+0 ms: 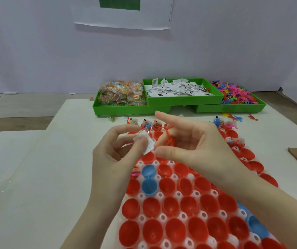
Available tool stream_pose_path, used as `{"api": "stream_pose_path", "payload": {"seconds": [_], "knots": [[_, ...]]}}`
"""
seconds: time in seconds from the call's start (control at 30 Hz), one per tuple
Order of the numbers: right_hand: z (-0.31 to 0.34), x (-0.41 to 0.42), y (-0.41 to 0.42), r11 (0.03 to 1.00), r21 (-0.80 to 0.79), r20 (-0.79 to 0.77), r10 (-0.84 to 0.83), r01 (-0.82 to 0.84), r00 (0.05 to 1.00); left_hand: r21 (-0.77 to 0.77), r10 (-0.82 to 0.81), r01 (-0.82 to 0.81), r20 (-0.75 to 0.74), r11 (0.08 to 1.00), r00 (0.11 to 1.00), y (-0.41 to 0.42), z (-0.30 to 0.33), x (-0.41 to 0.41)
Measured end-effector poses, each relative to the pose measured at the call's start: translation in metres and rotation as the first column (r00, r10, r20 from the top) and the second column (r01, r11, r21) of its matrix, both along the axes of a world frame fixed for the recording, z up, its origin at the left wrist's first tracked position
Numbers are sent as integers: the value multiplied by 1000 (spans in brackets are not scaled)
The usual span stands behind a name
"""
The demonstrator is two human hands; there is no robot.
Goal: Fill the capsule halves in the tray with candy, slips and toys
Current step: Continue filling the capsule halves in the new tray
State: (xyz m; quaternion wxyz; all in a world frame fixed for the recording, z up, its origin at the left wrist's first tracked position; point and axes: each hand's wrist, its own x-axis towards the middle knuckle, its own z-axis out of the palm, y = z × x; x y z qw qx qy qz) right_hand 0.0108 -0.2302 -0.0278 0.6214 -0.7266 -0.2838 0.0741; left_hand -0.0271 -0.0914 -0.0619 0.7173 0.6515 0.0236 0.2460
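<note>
Two items are held above the tray (pixel 162 217): a white slip (pixel 145 143), pinched by the left hand (pixel 115 155), and a red toy (pixel 170 141), loosely cupped in the half-open right hand (pixel 194 144). Both are probably kept together over the tray's far edge for dropping into one empty capsule half (pixel 164 170).

This looks like a small packing or assembly workstation. A plain white table (pixel 36 177) stands against a bare pale wall (pixel 36 51) with a printed sheet (pixel 122 15) taped at top centre. Across the middle of the frame sit three green bins (pixel 126 109) of bulk stock: wrapped candy (pixel 120 95) on the left, paper slips (pixel 176 89) in the middle, small plastic toys (pixel 233 94) on the right. In the lower half, a white tray (pixel 162 217) holds rows of open capsule halves (pixel 151 230), mostly red, a few blue.
</note>
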Motion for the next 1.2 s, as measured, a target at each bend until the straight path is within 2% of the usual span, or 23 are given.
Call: {"api": "stream_pose_path", "payload": {"seconds": [0.1,0.33,0.53,0.67,0.8,0.97,1.07,1.2], "knots": [[1,-4,0,999,33,-19,-42,43,999,57,-30,28,21,998,999,-4,1,-3],[0,-8,-4,991,-28,107,-129,132,986,70,-54,53,13,996,998,-11,-2,-3],[7,-8,-3,1000,-8,134,-26,27,991,134,-97,91,37,987,995,-12,-1,-4],[7,-8,-2,997,-20,141,-77,81,987,133,-130,119,84,984,988,-13,2,-5],[6,-8,-1,979,-19,93,-200,202,975,61,-148,143,98,988,984,-12,0,-7],[12,-6,0,962,-140,108,-220,234,970,-16,-248,250,80,968,965,-8,-1,-9],[11,-3,2,960,-170,94,-207,221,974,-8,-185,186,67,983,980,-11,1,-7],[9,0,4,952,-172,93,-241,253,966,-108,-125,129,49,986,991,-9,0,-5]]}}
